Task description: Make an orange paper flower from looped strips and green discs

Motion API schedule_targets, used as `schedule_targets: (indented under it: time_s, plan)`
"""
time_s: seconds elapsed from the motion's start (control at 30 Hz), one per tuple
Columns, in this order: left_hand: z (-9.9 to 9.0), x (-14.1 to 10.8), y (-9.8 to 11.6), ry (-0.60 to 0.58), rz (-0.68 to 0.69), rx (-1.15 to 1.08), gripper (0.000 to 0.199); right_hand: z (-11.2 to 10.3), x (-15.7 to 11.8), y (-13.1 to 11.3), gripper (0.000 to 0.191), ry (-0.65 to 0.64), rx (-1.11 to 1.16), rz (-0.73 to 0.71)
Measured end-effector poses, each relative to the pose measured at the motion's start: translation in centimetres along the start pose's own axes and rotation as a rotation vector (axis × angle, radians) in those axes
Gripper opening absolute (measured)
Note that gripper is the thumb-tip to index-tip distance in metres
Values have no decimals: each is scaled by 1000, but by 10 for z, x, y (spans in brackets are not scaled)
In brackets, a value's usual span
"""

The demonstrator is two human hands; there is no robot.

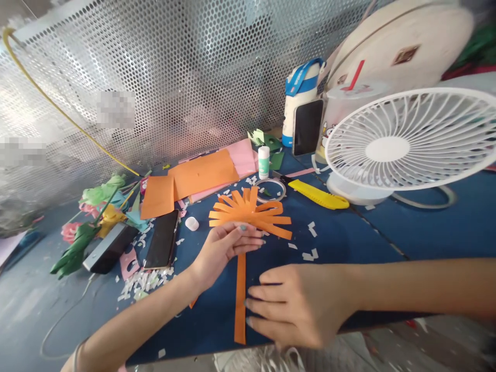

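My left hand (228, 245) pinches the lower edge of an orange paper piece (250, 206) cut into a fan of looped strips. Below that hand, a long orange paper strip (241, 299) runs down toward the table's front edge. My right hand (298, 305) is beside the strip on its right, palm down, fingers apart and fingertips near or on its edge; nothing is seen held in it. An uncapped glue stick (263, 163) stands behind the fan, and its white cap (191, 223) lies to the left.
A yellow cutter (318, 194) and a tape ring (271, 190) lie behind. At right stands a white fan (387, 150); a bottle (298, 103) and propped phone (308, 126) are farther back. Left are another phone (161, 240), paper flowers (104, 206), orange sheets (205, 173) and scraps.
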State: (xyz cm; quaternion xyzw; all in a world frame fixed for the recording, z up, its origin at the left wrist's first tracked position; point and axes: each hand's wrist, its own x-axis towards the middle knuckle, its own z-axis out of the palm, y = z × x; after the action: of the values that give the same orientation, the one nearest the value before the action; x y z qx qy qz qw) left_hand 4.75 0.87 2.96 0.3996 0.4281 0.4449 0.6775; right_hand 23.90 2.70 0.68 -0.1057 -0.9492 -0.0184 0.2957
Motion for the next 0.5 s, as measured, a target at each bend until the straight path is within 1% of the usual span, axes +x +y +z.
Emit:
schedule_targets:
  time_s: [0.07,0.13,0.17,0.2,0.23,0.27,0.33,0.37,0.43,0.5]
  plan:
    - [-4,-8,8,-13,63,176,25,-14,1,24,32,11,-7,59]
    - [-10,-21,17,-60,192,464,18,-27,1,52,28,31,-23,128]
    - [-14,-28,21,-84,248,653,16,-33,0,65,26,39,-34,159]
    - [-16,-37,23,-149,296,840,15,-37,-2,78,25,40,-52,185]
    - [-18,-45,24,-240,328,961,16,-39,-4,90,25,31,-78,203]
    - [-18,-53,24,-314,376,1028,18,-39,-6,101,25,9,-113,211]
    - [-18,-65,21,-357,448,1109,21,-35,-11,120,26,-56,-168,197]
    - [-17,-69,18,-354,474,1123,20,-31,-12,127,25,-87,-168,196]
    - [-16,-72,14,-297,478,1107,20,-23,-10,136,21,-158,-151,178]
    - [-17,-71,12,-225,449,1072,31,-19,-5,138,20,-180,-150,180]
